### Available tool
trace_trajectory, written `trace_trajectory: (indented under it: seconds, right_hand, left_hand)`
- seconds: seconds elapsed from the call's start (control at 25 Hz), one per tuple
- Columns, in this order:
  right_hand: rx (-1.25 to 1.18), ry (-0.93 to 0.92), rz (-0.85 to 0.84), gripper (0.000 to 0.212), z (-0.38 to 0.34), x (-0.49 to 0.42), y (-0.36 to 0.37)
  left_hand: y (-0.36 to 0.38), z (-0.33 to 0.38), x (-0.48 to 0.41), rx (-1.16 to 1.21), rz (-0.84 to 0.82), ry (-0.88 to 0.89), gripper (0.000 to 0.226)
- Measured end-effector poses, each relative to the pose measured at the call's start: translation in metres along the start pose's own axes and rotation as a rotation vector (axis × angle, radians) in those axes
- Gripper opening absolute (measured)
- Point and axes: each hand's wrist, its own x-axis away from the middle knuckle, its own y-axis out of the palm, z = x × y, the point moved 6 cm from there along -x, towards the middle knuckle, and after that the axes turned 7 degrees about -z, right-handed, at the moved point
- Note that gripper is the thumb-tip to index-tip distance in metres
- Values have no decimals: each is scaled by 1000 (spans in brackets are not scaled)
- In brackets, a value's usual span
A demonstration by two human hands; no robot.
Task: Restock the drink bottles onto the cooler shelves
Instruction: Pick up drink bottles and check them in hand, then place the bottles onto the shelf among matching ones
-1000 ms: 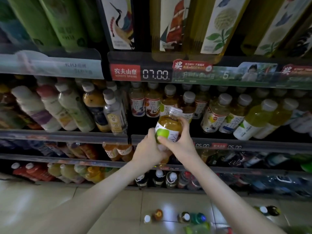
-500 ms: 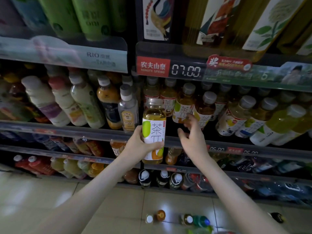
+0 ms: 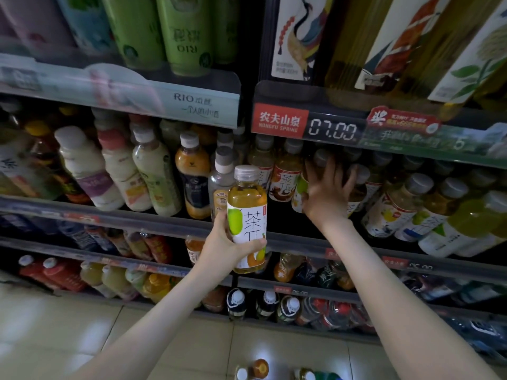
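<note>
My left hand (image 3: 222, 244) grips a yellow tea bottle (image 3: 248, 215) with a white label and a clear cap. It holds the bottle upright in front of the middle shelf rail (image 3: 142, 219). My right hand (image 3: 326, 193) is further in, on the same shelf. Its fingers are spread against the necks and bodies of the shelved tea bottles (image 3: 285, 178), and it hides one or two of them. The two hands are apart.
Milky and orange drinks (image 3: 153, 176) fill the shelf's left half, and green-yellow bottles (image 3: 428, 215) lie tilted at the right. Tall cans and cartons stand above the price strip (image 3: 330, 130). Lower shelves hold more bottles. Several loose bottles (image 3: 259, 368) stand on the tiled floor below.
My right hand let go of the tea bottle and moved up and right onto the shelved bottles. My left hand now holds the bottle alone, upright. The view has moved closer.
</note>
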Motion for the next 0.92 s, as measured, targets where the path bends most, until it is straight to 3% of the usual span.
trace_trajectory:
  seconds: [0.16, 0.36, 0.44, 0.64, 0.92]
  right_hand:
    - [0, -56, 118, 69, 3, 8, -8]
    - [45, -178, 346, 77, 15, 36, 0]
    - [77, -158, 325, 82, 15, 34, -1]
    - [52, -120, 91, 85, 18, 9, -8]
    - [-406, -29, 371, 85, 63, 58, 11]
  left_hand:
    - [-1, 1, 4, 31, 0, 5, 69]
    - [8, -1, 4, 54, -22, -8, 64]
    - [15, 0, 2, 62, -38, -20, 63]
    - [28, -3, -3, 173, -96, -72, 60]
    - [44, 17, -20, -43, -162, 58, 66]
